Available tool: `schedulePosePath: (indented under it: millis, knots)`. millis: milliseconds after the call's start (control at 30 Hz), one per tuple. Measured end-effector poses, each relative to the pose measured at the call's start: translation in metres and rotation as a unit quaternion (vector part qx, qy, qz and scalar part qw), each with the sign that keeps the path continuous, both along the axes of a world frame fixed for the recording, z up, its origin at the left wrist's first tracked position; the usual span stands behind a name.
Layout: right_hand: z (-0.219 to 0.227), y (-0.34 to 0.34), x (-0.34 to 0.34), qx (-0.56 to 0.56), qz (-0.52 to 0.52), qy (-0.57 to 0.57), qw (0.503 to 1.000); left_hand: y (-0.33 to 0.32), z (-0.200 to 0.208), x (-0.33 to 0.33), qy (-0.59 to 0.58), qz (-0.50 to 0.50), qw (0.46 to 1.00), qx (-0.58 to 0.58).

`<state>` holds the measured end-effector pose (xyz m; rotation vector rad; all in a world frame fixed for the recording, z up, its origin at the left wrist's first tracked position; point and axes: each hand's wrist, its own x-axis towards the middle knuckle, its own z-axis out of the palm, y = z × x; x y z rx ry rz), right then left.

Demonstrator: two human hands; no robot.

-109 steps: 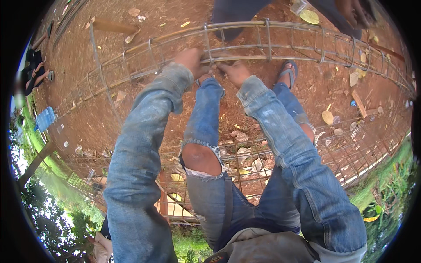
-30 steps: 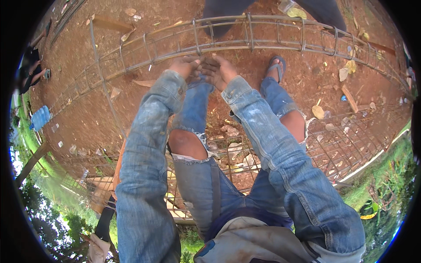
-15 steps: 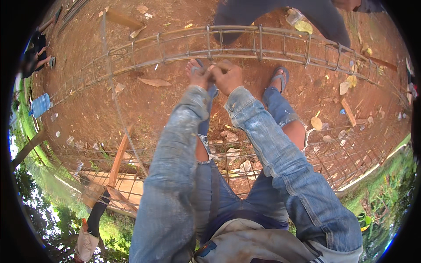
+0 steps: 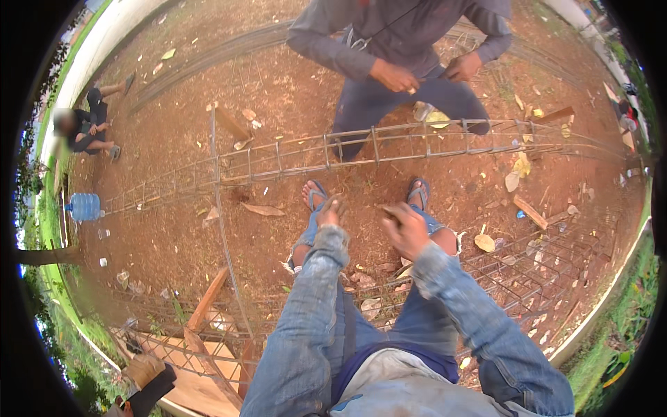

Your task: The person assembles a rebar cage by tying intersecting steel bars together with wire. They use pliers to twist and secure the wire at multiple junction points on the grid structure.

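Both my hands hover over the red soil, apart from each other, on my side of a long rebar cage (image 4: 376,144). The cage is made of thin steel bars with rectangular stirrups and runs crosswise ahead of me. My left hand (image 4: 332,210) is closed, fingers bent together near my left foot; whatever it holds, if anything, is too small to make out. My right hand (image 4: 406,229) is farther right, its fingers partly stretched and apart, with nothing plainly held. Neither hand touches the cage.
Across the cage a co-worker (image 4: 417,42) in dark clothes crouches, hands near the knees. A thin upright rod (image 4: 221,229) stands left of me. Steel mesh (image 4: 528,278) and wooden boards (image 4: 206,302) lie close by. A blue water jug (image 4: 85,207) is at far left.
My hands were together at the cage's near edge; now they have separated and drawn back from it. The view has tilted up, showing more of the co-worker.
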<state>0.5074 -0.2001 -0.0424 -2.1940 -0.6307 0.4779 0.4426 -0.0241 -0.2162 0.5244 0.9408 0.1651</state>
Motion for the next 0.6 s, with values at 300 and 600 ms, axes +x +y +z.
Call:
schedulePosePath:
  millis: [300,600]
  knots:
    - [0.100,-0.453,-0.123,-0.455,-0.273,-0.020,0.847,-0.030,0.065,-0.126,0.041,-0.069,0.996,0.041]
    - [0.020,-0.497,-0.194,-0.375,-0.433,-0.025,0.820,-0.044,0.106,-0.139,0.023,-0.107,0.992,0.067]
